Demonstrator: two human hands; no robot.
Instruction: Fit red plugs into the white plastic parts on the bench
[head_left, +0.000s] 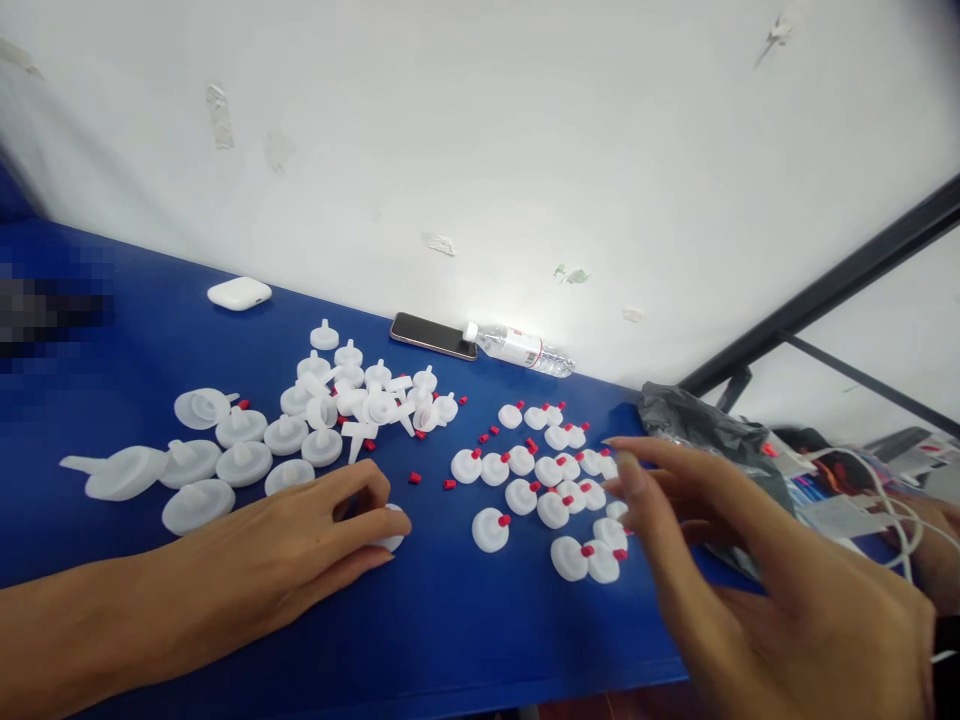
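Observation:
My left hand (341, 520) is closed around a white plastic nozzle cap (394, 532) low over the blue table; the fingers hide most of it. My right hand (742, 560) hovers at the right, thumb and index finger apart, with nothing visible between them. Just beyond its fingertips lie several white nozzle caps with red tips (553, 510), spread in a loose group. Left of centre is a pile of white nozzle caps without red tips (242, 463). Small loose red tips (415, 478) are scattered between the two groups.
Along the wall lie a white earbud case (240, 293), a phone (433, 335) and a clear water bottle (521, 348). A dark plastic bag (701, 425) and white cables (896, 500) are at the right, by another person's hand (926, 545). The blue table (450, 640) ends at its front edge.

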